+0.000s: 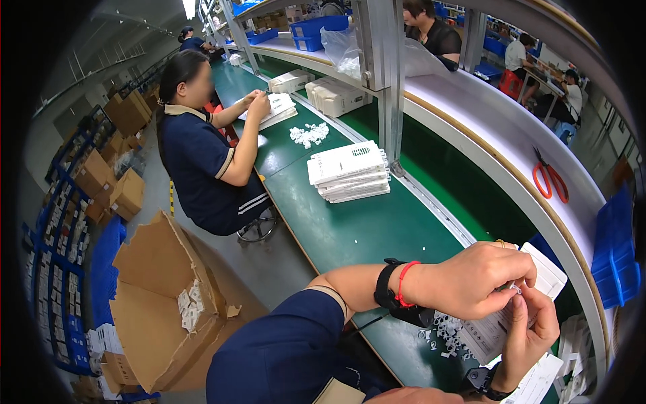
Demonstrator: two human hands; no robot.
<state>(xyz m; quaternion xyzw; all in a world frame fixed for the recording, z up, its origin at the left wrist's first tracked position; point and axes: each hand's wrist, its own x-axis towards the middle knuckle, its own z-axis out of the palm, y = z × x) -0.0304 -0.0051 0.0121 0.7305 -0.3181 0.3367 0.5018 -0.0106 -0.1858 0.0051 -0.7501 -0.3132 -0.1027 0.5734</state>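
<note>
My left hand [474,276], with a black band and a red bracelet at its wrist, pinches a small white plastic piece [516,288]. My right hand [531,323] meets it there, thumb and fingers closed on the same piece. The piece's exact shape is mostly covered by fingertips. Below my hands lies a printed white flat box [483,337], partly hidden. A heap of small white clip-like plastic parts [447,333] is spread on the green bench beside it. Another white box [544,269] shows behind my hands.
The green bench [323,236] carries stacked white boxes [350,172] and another pile of white parts [309,135]. A co-worker [208,141] sits farther along. Orange-handled scissors [550,176] lie on the raised shelf, near a blue bin [616,249]. An open carton [155,296] stands left.
</note>
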